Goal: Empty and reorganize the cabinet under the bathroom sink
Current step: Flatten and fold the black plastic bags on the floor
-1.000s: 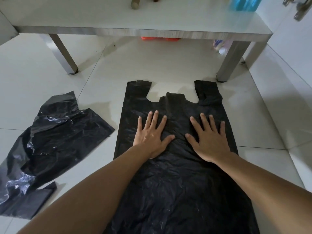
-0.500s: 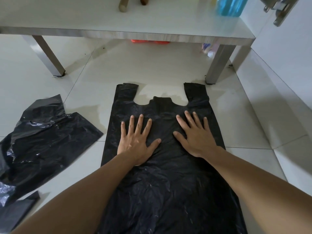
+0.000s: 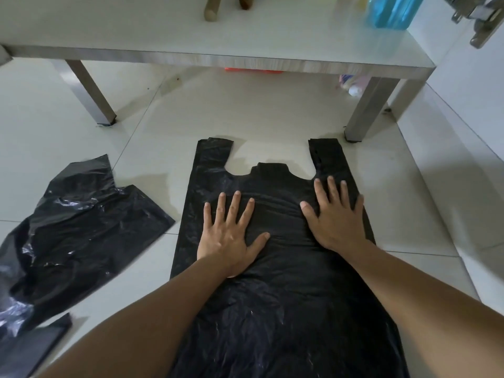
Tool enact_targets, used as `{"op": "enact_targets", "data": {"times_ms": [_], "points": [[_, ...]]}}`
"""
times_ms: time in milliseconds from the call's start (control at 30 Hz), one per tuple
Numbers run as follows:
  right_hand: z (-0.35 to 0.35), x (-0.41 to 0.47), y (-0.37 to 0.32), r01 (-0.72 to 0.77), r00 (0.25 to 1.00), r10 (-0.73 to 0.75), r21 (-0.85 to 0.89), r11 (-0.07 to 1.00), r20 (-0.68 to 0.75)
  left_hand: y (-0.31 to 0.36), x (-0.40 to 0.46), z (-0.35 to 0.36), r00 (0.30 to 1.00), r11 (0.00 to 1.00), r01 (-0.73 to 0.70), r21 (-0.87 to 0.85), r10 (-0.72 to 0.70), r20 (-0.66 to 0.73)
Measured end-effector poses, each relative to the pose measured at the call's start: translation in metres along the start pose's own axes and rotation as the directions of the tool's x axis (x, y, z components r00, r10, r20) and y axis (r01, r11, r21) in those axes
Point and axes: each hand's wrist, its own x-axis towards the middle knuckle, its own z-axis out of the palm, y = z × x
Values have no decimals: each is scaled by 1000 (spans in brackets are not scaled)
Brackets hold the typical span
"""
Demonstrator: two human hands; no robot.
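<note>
Both forearms reach in from the bottom edge, and under them a black plastic bag [image 3: 286,309] lies flat on the pale tiled floor [image 3: 272,113], its long axis running straight away from the person, closed end nearest and the 2 handle loops farthest. The left hand [image 3: 231,236] lies palm down on the bag's left half, fingers straight and spread, gripping nothing. The right hand [image 3: 336,216] presses flat on the right half, a little farther up, its fingertips close to the base of the right handle [image 3: 326,154]; it too is flat and grasps nothing. The left handle [image 3: 214,154] lies well ahead of the left fingertips. So the right hand is nearer the handle end, and any further smoothing or a fold would likely run along that lengthwise axis, toward or back from the handles.

The bag's plastic looks thin and matte, creased across the middle between the hands and finely wrinkled nearer the body.

To the left, apart from it, a second black bag [image 3: 87,230] lies crumpled and glossy. Beyond the handles stands a low white table [image 3: 245,61]; a blue bottle [image 3: 392,10] sits on its far right corner.
</note>
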Motion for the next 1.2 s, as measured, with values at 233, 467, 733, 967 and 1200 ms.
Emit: {"op": "enact_targets", "data": {"times_ms": [233, 467, 733, 967, 1200], "points": [[8, 0, 3, 6, 999, -8, -65, 998, -35, -12, 46, -14, 1000, 999, -15, -38, 16, 11], [7, 1, 2, -20, 1000, 18, -97, 995, -22, -59, 91, -19, 992, 993, 112, -34, -110, 67], [9, -1, 3, -28, 999, 25, -112, 993, -23, -68, 117, -27, 940, 940, 340, -32, -340, 11], [8, 0, 2, -27, 999, 25, -118, 993, -23, -64, 142, -30, 984, 983, 176, -44, -175, 43], [7, 0, 3, -31, 1000, 31, -122, 992, -7, -76, 154, -34, 978, 978, 205, -40, -203, 47]]}}
